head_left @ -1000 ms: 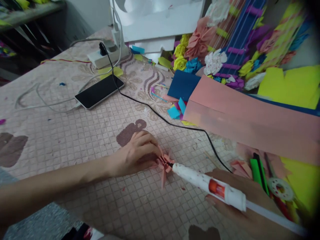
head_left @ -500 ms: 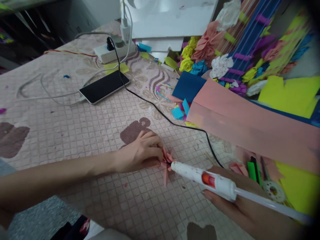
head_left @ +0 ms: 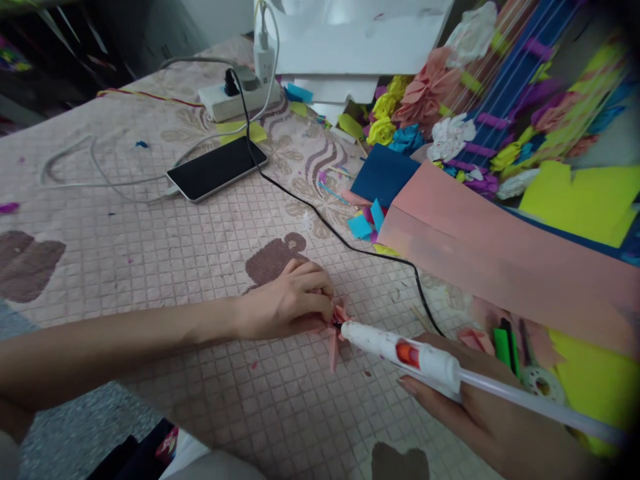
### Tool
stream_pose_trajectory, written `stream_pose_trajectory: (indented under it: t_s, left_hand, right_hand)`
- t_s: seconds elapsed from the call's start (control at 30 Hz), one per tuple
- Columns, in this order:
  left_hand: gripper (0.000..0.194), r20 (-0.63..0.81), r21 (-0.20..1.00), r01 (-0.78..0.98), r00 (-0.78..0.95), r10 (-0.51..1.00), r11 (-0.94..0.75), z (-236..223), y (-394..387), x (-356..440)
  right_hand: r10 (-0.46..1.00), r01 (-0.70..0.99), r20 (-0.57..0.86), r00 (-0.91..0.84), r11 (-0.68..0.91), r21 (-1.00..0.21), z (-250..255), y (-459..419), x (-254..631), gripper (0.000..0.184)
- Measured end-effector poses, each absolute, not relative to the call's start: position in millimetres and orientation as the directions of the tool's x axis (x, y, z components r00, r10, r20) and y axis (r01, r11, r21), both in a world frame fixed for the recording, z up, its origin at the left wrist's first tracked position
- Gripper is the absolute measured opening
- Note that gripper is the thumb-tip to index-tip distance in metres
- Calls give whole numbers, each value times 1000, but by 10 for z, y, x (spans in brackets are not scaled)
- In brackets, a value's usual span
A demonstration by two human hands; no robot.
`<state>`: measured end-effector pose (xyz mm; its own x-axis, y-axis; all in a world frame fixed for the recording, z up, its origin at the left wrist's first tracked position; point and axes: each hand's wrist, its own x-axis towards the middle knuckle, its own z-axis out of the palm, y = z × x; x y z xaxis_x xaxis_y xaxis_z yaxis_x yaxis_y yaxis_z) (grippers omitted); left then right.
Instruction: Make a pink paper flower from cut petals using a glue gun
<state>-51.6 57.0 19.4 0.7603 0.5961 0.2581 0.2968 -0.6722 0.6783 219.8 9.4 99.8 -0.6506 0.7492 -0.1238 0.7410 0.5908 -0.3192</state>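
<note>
My left hand (head_left: 293, 300) pinches a small pink paper flower (head_left: 334, 350) just above the quilted tablecloth. Its fingers hide part of the folded paper. My right hand (head_left: 485, 407) is wrapped around a white hot glue gun (head_left: 425, 363) with an orange part in its side and a long glue stick running out of the back. The gun's dark nozzle points left and meets the paper flower by my left fingertips. I cannot make out any glue at the tip.
A black cord (head_left: 320, 217) crosses the cloth to a power strip (head_left: 235, 100), passing over a phone (head_left: 217, 170). Pink paper (head_left: 500, 247), yellow sheets (head_left: 585, 200), a green cutter (head_left: 506, 347) and a tape roll (head_left: 543, 383) lie right. Crumpled paper flowers (head_left: 383, 117) stand behind.
The view has shifted slightly. The glue gun has moved a little to the left with my right hand, its nozzle still at the pink flower. My left hand keeps its pinch.
</note>
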Motion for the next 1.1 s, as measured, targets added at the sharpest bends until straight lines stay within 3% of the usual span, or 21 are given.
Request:
stream_pose_trajectory:
  t_s: [0.83,1.1]
  left_hand:
    - [12,246,685,274,784,569,-675,194,572,-520]
    - [12,245,684,286,776,581,-671,178,584,-513]
  right_hand:
    - [753,754,-138,-643,592,-285,954,103,2154,22]
    - [745,730,-119,-656,588,-349,949,73,2207,15]
